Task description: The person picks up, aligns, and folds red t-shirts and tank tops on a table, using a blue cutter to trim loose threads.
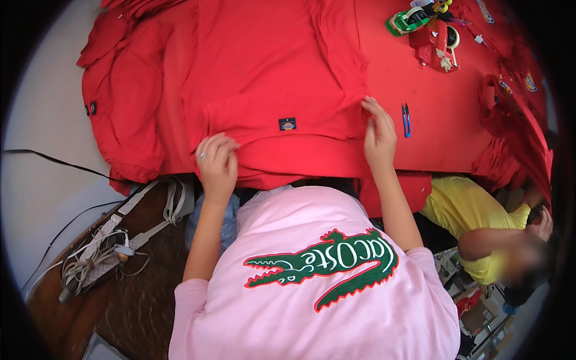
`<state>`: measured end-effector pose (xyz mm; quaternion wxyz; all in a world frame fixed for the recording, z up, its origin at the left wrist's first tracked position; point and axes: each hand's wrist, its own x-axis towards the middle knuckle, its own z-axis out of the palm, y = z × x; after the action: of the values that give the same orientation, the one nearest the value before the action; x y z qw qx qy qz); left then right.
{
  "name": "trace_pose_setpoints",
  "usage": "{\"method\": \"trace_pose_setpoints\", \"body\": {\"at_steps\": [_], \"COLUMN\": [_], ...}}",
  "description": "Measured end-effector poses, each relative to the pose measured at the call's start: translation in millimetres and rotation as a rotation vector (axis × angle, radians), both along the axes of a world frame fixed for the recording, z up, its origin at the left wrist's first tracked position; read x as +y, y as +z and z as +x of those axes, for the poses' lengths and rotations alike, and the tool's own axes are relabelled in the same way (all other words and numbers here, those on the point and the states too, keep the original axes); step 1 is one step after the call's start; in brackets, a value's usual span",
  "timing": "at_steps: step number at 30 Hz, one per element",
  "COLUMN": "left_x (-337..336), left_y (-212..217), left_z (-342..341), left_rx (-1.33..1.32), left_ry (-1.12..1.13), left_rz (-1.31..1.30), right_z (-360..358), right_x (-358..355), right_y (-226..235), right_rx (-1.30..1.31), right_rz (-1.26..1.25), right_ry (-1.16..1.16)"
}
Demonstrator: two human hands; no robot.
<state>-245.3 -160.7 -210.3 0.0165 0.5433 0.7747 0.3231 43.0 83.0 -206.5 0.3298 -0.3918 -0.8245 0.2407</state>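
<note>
A red garment (282, 66), probably a shirt, lies spread on the red tabletop. A small dark label (287, 124) sits in the middle of its near folded band. My left hand (217, 161), with a ring on one finger, rests at the band's near left corner. Its fingers are loosely bent and apart, the tips a little blurred. At the right end of the band is my right hand (379, 135), fingers stretched away from me along the garment's side edge. I see no cloth gripped in either hand. Blue thread snips (407, 120) lie to the right of my right hand.
More red garments are heaped at the left (129, 114) and right (516, 114). A green tape dispenser (408, 21) and a red box (433, 45) stand at the back right. Cords and a power strip (99, 255) lie lower left. A person in yellow (465, 207) sits at right.
</note>
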Motion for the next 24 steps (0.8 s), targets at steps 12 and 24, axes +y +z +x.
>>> {"method": "trace_pose_setpoints", "body": {"at_steps": [12,24], "left_x": [38,-13], "left_y": [-56,-30], "left_z": [1,-14], "left_rx": [0.184,0.064], "left_ry": [0.010,-0.057], "left_rz": [-0.368,-0.232], "right_z": [-4,126], "right_x": [-30,15], "right_y": [-50,-52], "right_rx": [-0.627,0.335], "right_rz": [0.075,-0.472], "right_ry": [0.253,-0.319]}}
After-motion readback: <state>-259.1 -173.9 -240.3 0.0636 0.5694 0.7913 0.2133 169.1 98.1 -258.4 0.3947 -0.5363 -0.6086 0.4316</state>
